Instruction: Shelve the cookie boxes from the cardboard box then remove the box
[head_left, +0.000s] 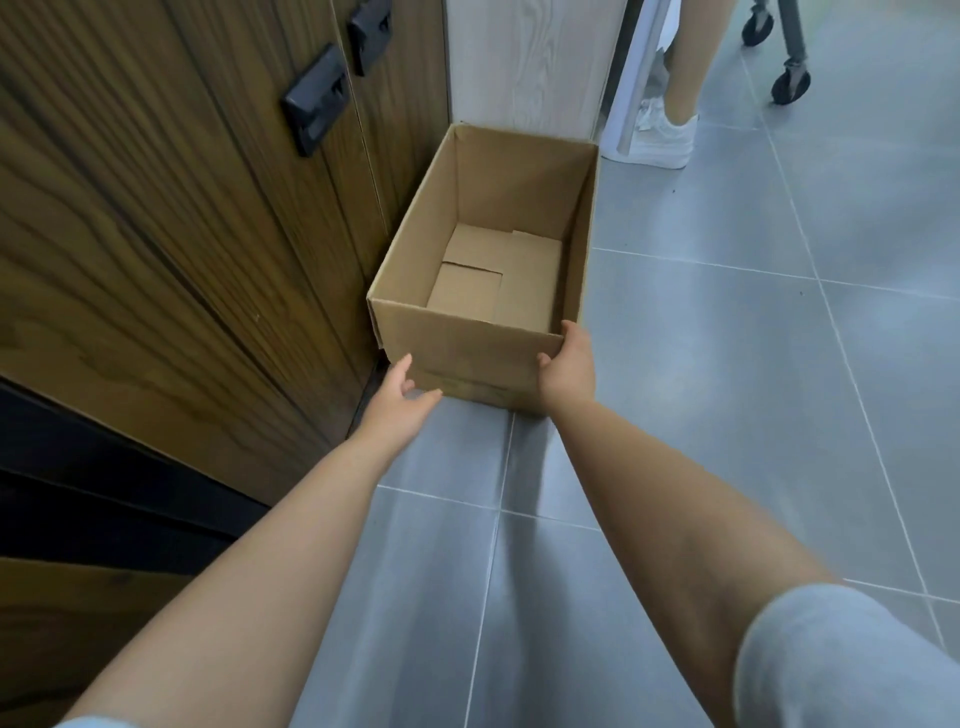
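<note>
An open brown cardboard box (467, 353) stands on the grey tiled floor against a wooden cabinet. Only its folded bottom flaps show inside; no cookie boxes are in view. My right hand (566, 366) grips the box's near right corner, fingers over the rim and thumb on the front wall. My left hand (397, 397) reaches toward the lower left of the front wall with its fingers extended, at or just short of the cardboard, holding nothing.
Dark wooden cabinet doors (182, 234) with black handles (317, 101) run along the left. A pale wood panel (524, 62) stands behind the box. Another person's leg and white shoe (667, 132) are at the back right, beside cart wheels (789, 85). Grey tiles (779, 364) spread right.
</note>
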